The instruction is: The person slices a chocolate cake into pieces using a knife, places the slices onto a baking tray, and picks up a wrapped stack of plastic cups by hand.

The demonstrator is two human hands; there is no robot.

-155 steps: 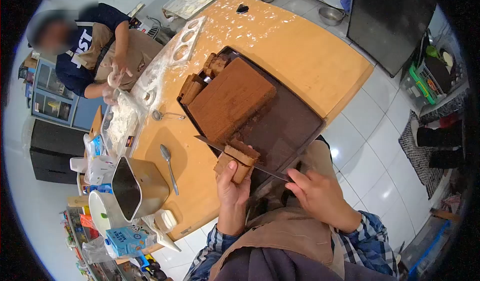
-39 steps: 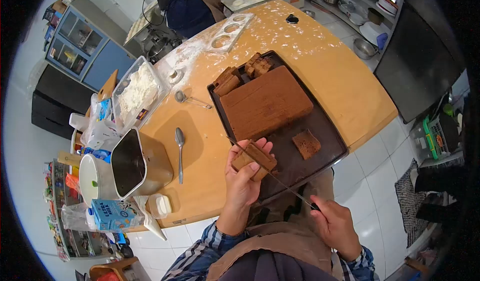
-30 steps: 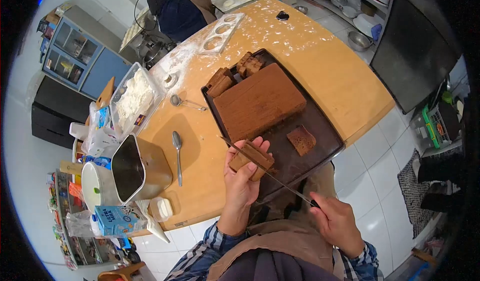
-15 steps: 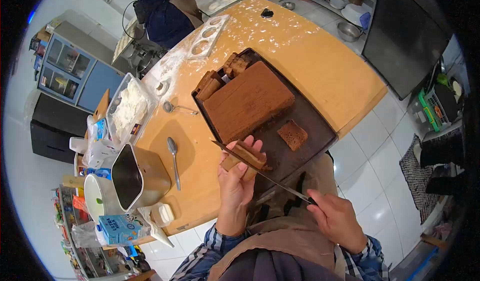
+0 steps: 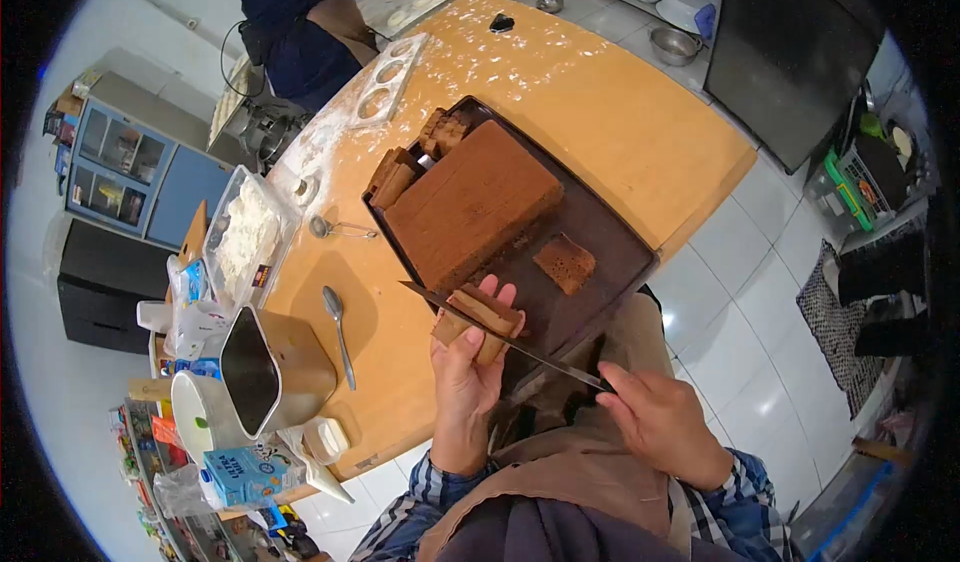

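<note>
A piece of brown cake (image 5: 485, 312) rests in my left hand (image 5: 467, 372), which holds it with the thumb in front and fingertips showing behind. My right hand (image 5: 660, 424) is closed round the handle of a long knife (image 5: 550, 362), whose blade lies across the held cake. Beyond them a large brown cake block (image 5: 475, 202) sits on a dark tray (image 5: 625, 277). A flat cake slice (image 5: 565, 263) lies on the tray to the right of the block. Cut pieces (image 5: 393, 176) are at the tray's far left.
A spoon (image 5: 339, 337), a small strainer (image 5: 320, 227), a metal container (image 5: 300, 362), a tub of flour (image 5: 243, 237) and a milk carton (image 5: 240, 474) are at the left. A floury cutter strip (image 5: 385, 87) lies at the back, near another person (image 5: 300, 37) in dark clothes.
Since about five seconds ago, a flat slice has come to lie on the tray. Over the last second the view has shifted, with the knife still across the held cake. The other person has moved farther back.
</note>
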